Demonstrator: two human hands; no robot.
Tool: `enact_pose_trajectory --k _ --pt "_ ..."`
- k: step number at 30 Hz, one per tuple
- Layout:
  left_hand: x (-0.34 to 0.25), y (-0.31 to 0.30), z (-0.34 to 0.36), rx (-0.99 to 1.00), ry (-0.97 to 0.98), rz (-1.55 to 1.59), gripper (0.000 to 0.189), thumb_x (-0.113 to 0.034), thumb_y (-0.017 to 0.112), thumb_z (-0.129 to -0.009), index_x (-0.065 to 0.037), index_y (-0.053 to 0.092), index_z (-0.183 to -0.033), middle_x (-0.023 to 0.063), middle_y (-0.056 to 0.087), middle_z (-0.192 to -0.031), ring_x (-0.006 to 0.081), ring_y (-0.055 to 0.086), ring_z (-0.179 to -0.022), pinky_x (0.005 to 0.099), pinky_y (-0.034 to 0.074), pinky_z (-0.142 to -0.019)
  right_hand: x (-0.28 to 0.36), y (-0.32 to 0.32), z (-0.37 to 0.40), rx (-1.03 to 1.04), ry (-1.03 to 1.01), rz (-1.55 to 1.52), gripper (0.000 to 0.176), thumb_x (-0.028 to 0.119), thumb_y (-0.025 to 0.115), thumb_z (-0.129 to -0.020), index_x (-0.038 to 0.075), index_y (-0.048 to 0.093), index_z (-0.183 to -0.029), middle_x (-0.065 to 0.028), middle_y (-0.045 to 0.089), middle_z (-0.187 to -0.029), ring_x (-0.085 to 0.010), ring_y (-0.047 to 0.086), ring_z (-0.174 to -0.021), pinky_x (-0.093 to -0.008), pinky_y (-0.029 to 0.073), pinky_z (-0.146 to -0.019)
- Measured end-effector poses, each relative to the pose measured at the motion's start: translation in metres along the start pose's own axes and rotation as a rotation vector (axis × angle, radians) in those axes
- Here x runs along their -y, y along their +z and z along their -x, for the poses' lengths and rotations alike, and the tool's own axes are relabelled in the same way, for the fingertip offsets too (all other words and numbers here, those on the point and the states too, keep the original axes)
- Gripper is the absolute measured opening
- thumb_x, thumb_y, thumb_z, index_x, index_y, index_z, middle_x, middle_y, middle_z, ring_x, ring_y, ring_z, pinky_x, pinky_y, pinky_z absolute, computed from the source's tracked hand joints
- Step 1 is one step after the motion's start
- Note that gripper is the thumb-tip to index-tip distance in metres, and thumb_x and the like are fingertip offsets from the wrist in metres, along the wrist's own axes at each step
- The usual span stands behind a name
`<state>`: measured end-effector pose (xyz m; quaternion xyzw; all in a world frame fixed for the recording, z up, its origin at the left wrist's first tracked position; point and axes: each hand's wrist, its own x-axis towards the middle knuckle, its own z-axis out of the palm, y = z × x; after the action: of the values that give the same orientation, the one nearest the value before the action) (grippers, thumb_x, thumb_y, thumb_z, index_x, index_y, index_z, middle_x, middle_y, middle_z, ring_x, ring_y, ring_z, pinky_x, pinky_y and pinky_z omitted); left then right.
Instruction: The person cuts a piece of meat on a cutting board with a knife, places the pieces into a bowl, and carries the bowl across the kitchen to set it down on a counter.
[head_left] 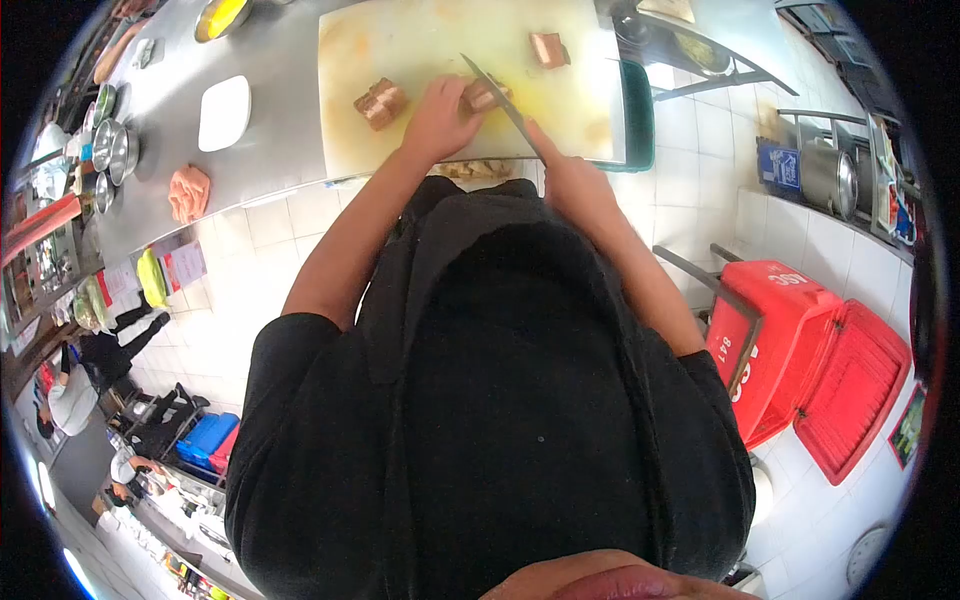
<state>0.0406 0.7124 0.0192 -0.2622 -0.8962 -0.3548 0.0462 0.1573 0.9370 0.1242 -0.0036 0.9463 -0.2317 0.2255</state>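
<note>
My right hand [575, 188] is closed round the handle of a kitchen knife [500, 97]. The long blade lies across a piece of meat [480, 96], its tip pointing away from me and to the left. The fingers of my left hand [440, 118] hold that piece from its left side, close to the blade. All this is on a yellowish-white cutting board [400, 45]. A second piece of meat [380, 104], layered brown and pale, lies left of my left hand. Another piece of meat [548, 50] sits near the board's right side.
Left of the board, a white plate or lid [225, 113] and a pinkish crumpled item [189, 193] lie on the steel counter [275, 90]. A bowl with yellow contents [221, 18] stands farther back. A green tub [638, 115] adjoins the board's right edge. A red cooler [770, 340] stands open at right.
</note>
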Motion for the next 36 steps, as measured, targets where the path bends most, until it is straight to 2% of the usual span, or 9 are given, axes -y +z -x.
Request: enact_pose_trajectory --k 4,7,10,16,19,22,29,34,36 --pt "0.003 0.001 -0.005 0.025 0.012 0.0 0.043 -0.025 0.075 -0.085 -0.006 0.062 -0.121 0.0172 0.062 -0.112 0.0386 0.061 -0.107 0.0471 0.052 -0.091 0.011 -0.011 -0.002 0.072 0.019 0.122 0.081 0.004 0.053 -0.092 0.031 0.025 -0.163 -0.0262 0.071 -0.093 -0.045 0.069 -0.085 -0.0552 0.053 -0.076" --pt "0.002 0.002 -0.008 0.044 -0.026 0.037 0.038 -0.026 0.076 -0.087 -0.004 0.063 -0.114 0.0162 0.063 -0.112 0.0377 0.06 -0.109 0.0457 0.049 -0.094 0.011 -0.014 -0.007 0.1 -0.015 0.214 0.093 0.003 0.058 -0.085 0.03 0.019 -0.165 -0.0249 0.073 -0.091 -0.0424 0.072 -0.084 -0.0527 0.057 -0.076" --pt "0.005 0.004 -0.009 0.053 -0.043 0.03 0.037 -0.026 0.076 -0.087 -0.004 0.063 -0.113 0.0164 0.062 -0.11 0.0379 0.06 -0.108 0.0455 0.049 -0.095 0.009 -0.014 -0.006 0.057 -0.071 0.182 0.095 0.003 0.06 -0.084 0.03 0.018 -0.165 -0.0243 0.072 -0.091 -0.0419 0.072 -0.083 -0.0524 0.057 -0.075" --pt "0.003 -0.003 -0.009 0.072 -0.053 0.048 0.037 -0.026 0.076 -0.087 -0.003 0.063 -0.112 0.0169 0.061 -0.109 0.0385 0.06 -0.107 0.0457 0.049 -0.094 0.016 -0.016 -0.006 0.086 -0.056 0.227 0.096 0.002 0.061 -0.084 0.03 0.018 -0.165 -0.024 0.072 -0.089 -0.0404 0.073 -0.083 -0.0522 0.057 -0.074" --pt "0.007 0.003 -0.009 -0.039 0.011 0.051 0.03 -0.026 0.075 -0.086 -0.005 0.063 -0.104 0.0154 0.062 -0.1 0.0376 0.061 -0.096 0.0477 0.051 -0.084 0.024 -0.023 -0.004 0.116 -0.035 0.232 0.094 0.002 0.06 -0.084 0.029 0.018 -0.165 -0.0234 0.072 -0.088 -0.0397 0.073 -0.083 -0.0517 0.057 -0.073" --pt "0.013 0.011 -0.013 -0.016 0.003 0.047 0.032 -0.028 0.075 -0.087 -0.004 0.063 -0.105 0.0154 0.062 -0.1 0.0381 0.06 -0.098 0.0481 0.05 -0.086 0.029 -0.032 -0.003 0.154 -0.013 0.273 0.094 0.002 0.06 -0.084 0.028 0.02 -0.164 -0.023 0.072 -0.089 -0.0392 0.073 -0.084 -0.0511 0.057 -0.074" --pt "0.012 0.002 -0.014 0.089 -0.049 0.018 0.035 -0.029 0.073 -0.089 -0.003 0.064 -0.11 0.0189 0.065 -0.111 0.0413 0.061 -0.108 0.0496 0.05 -0.095 0.028 -0.042 -0.013 0.182 -0.041 0.265 0.092 0.002 0.058 -0.085 0.028 0.018 -0.164 -0.0234 0.073 -0.092 -0.0404 0.073 -0.086 -0.0524 0.057 -0.076" --pt "0.018 0.012 -0.009 0.013 -0.011 0.051 0.035 -0.026 0.072 -0.09 -0.003 0.065 -0.114 0.0191 0.066 -0.117 0.0409 0.06 -0.111 0.0494 0.048 -0.099 0.006 0.013 -0.06 0.119 -0.047 0.183 0.094 0.0 0.057 -0.086 0.032 0.017 -0.165 -0.026 0.072 -0.096 -0.0422 0.072 -0.089 -0.0527 0.057 -0.078" --pt "0.016 0.007 -0.009 0.108 -0.05 0.034 0.035 -0.025 0.072 -0.09 -0.003 0.064 -0.117 0.0186 0.066 -0.117 0.0404 0.06 -0.111 0.0491 0.049 -0.099 0.013 0.024 -0.069 0.077 -0.062 0.166 0.095 0.0 0.057 -0.086 0.033 0.016 -0.165 -0.0263 0.072 -0.095 -0.0423 0.073 -0.088 -0.0525 0.057 -0.078"
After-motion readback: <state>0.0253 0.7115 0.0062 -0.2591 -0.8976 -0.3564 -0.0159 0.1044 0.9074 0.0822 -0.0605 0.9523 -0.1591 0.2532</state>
